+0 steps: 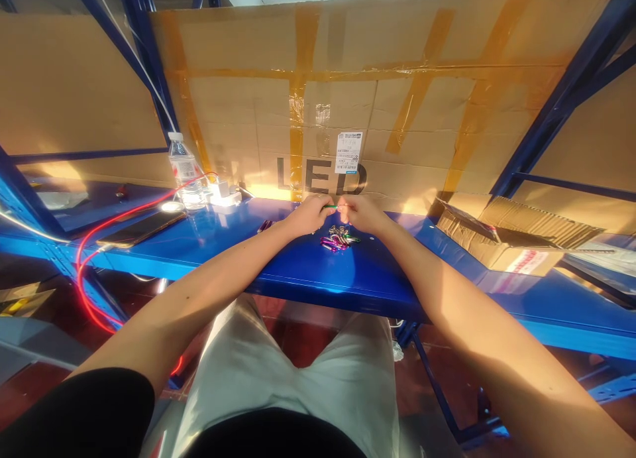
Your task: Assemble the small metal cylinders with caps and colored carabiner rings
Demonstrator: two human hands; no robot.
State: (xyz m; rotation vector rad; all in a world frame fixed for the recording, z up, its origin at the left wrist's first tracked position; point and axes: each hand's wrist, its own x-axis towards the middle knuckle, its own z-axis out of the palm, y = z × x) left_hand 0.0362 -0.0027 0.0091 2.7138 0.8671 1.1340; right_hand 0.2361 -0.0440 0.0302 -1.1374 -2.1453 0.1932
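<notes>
Both hands meet above a blue metal shelf. My left hand and my right hand are closed in pinches on the two ends of a small green metal piece held between them. Just below the hands lies a little pile of coloured metal clips, pink, purple, green and silver. One more purple clip lies alone to the left of my left wrist.
A water bottle, a white charger with a red cable and a phone sit at the left. An open cardboard box rests at the right. Taped cardboard marked LED closes the back.
</notes>
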